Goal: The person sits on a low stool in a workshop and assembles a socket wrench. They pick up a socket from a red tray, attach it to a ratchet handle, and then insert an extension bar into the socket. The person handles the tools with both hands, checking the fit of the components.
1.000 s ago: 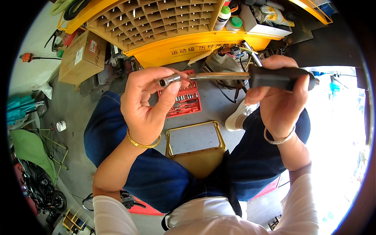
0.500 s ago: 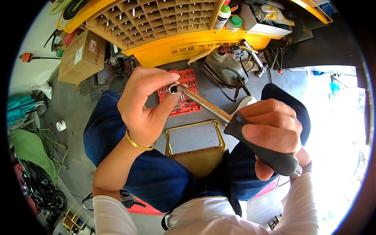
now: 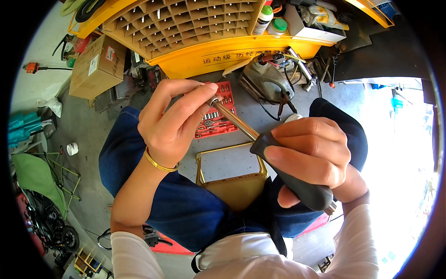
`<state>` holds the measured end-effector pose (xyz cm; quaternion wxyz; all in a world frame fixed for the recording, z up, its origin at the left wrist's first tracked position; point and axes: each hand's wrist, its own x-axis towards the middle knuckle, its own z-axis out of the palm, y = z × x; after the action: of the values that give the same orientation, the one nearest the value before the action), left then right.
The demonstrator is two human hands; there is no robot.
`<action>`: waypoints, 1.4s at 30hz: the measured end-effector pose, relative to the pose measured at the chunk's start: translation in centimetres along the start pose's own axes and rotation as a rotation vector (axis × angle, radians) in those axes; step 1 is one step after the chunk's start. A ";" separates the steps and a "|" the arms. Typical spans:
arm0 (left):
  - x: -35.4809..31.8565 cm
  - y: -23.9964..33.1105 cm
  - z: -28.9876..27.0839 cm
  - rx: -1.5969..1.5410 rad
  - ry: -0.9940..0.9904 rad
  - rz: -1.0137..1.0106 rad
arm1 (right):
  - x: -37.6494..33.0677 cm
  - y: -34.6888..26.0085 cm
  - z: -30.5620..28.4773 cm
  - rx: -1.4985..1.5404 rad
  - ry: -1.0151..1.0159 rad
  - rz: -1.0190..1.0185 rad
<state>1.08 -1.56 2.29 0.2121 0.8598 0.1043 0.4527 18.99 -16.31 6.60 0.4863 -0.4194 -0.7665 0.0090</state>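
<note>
My right hand (image 3: 313, 151) is wrapped round the black grip of a socket driver (image 3: 238, 122), whose bright metal shaft points up and left. A short metal stub sticks out of the grip's lower end. At the shaft's tip, the fingers of my left hand (image 3: 169, 114) pinch a small metal socket (image 3: 213, 100). The fingers partly cover it, so I cannot tell whether it is seated on the shaft. Below the hands, an open red socket set case (image 3: 216, 134) with rows of sockets, bits and a ratchet lies on the floor.
A gold-framed stool (image 3: 234, 188) stands between my knees. Ahead is a yellow cabinet (image 3: 186, 65) with a compartmented tray (image 3: 181, 25). A grey jug (image 3: 269, 79) with cables sits right of the red case. At the left are a cardboard box (image 3: 97, 67) and a white can (image 3: 72, 149).
My left fingers have turned the socket, so its square hole no longer faces me, and closed over it at the shaft's tip. My right hand and the driver have shifted slightly left.
</note>
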 end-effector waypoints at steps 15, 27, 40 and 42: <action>-0.1 -0.2 -0.8 0.004 0.067 -0.013 | -1.0 0.7 2.3 -0.002 0.087 -0.127; 0.2 0.2 -1.3 -0.245 0.179 -0.050 | -1.1 1.0 3.2 -0.152 0.005 -0.234; 0.0 0.2 -1.9 -1.189 0.140 -0.793 | -1.4 1.2 3.6 -0.189 -0.019 -0.115; 0.0 0.1 -2.0 -1.194 0.138 -0.820 | -1.4 1.2 3.7 -0.176 -0.017 -0.103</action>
<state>-0.52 -1.13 3.32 0.7906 0.4590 0.1664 0.3696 17.21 -15.04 3.10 0.4407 -0.4206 -0.7890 -0.0800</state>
